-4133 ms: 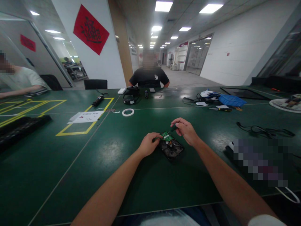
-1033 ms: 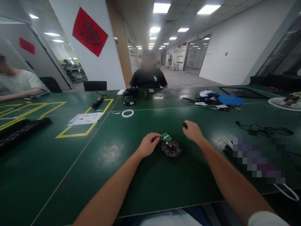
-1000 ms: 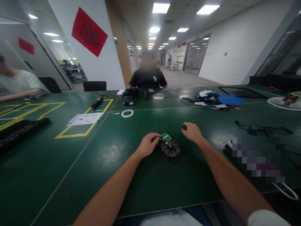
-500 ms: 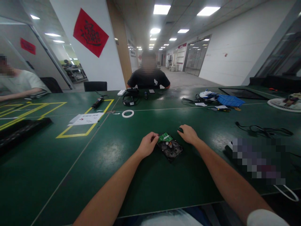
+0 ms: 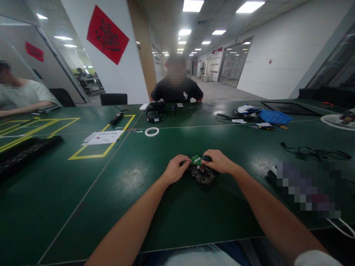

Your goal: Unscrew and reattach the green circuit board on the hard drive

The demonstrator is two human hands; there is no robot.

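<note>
The left hand (image 5: 176, 170) had its fingertips drawn together at the left edge of the green circuit board (image 5: 196, 159); whether they pinched it or only pressed it could not be told. The right hand (image 5: 217, 161) had its fingers curled around a dark handle (image 5: 206, 158) just beside the board's right edge, its tip too small to make out. The board lay over the far end of a flat black device (image 5: 203, 177), near the middle of the bench (image 5: 155, 155). Good work here, it seemed, called for steadiness — the left fingers bracing lightly without bending the board, the right hand using small, controlled force.

By count there were two hands at one board, one black device and one handle. Farther off — one white ring (image 5: 146, 132), one blue tray (image 5: 275, 117) and two other people, one far left (image 5: 30, 96), one straight across (image 5: 176, 92).
</note>
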